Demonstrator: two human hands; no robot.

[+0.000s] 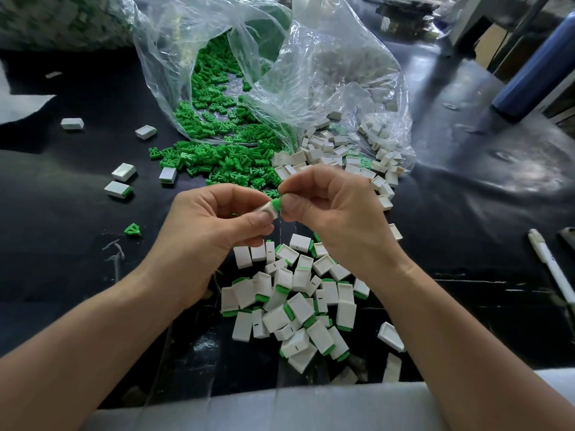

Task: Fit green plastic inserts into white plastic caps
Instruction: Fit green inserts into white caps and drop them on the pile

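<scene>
Bags [326,66] spilling inserts [211,160] and caps [323,154] lie beyond finished pile [298,306].

No text, label, brand, number or sign can be read anywhere in the frame. A short dark dash is seen on several of the white caps [320,298] piled at lower centre, but no letter or digit is formed by it. Faint marks on the white pen [552,267] at the right edge are too small to be made out.
</scene>
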